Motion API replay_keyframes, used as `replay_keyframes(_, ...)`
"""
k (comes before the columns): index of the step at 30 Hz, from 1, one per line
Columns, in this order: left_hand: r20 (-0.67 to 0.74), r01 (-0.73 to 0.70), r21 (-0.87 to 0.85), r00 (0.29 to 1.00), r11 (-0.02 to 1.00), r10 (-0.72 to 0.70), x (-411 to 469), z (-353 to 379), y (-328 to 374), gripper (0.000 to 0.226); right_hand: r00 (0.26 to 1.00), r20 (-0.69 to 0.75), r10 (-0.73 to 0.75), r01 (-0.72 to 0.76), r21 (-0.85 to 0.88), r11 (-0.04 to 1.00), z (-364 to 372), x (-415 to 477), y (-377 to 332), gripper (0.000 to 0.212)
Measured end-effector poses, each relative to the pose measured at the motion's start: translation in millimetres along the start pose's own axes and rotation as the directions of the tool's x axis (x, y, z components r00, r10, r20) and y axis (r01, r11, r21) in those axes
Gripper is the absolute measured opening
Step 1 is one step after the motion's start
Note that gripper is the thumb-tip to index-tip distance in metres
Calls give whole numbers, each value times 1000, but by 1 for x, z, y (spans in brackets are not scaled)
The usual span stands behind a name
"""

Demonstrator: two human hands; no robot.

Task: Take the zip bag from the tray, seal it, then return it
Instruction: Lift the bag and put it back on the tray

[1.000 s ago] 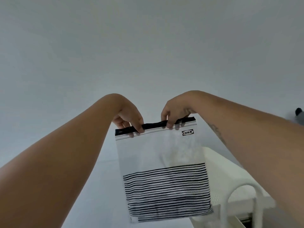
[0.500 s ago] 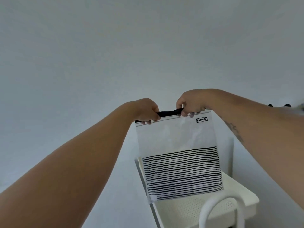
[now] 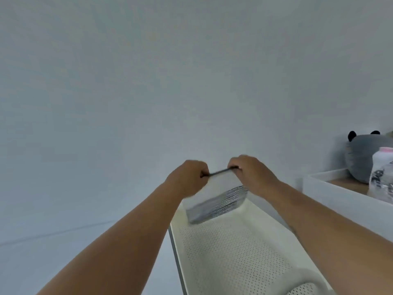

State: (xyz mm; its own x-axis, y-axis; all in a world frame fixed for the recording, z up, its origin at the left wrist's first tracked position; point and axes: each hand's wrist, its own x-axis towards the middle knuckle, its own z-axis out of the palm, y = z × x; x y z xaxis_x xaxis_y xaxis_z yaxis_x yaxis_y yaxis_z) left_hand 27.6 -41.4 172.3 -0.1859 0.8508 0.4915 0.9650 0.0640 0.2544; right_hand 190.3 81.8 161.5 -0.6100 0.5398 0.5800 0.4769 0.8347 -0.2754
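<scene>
Zip bag has dropped from held-up to low over the tray, left hand and right hand both pinching its top strip; likely being returned.

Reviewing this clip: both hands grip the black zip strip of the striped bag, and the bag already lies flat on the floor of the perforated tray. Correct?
Not quite. In the head view the left hand and right hand do grip the zip bag by its black strip, but the bag hangs from them, tilted, over the far end of the perforated tray; it does not lie flat.
</scene>
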Motion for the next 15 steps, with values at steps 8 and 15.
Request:
replay_keyframes(8, 307, 15, -59, 952, 998, 4, -57, 82, 8, 16, 854, 500, 145, -151, -28, 988, 31, -69, 37, 19)
replay_keyframes(15, 441, 57, -38, 897, 998, -34, -92, 124, 21, 18, 688, 690, 226, -201, -118, 972, 41, -109, 49, 40)
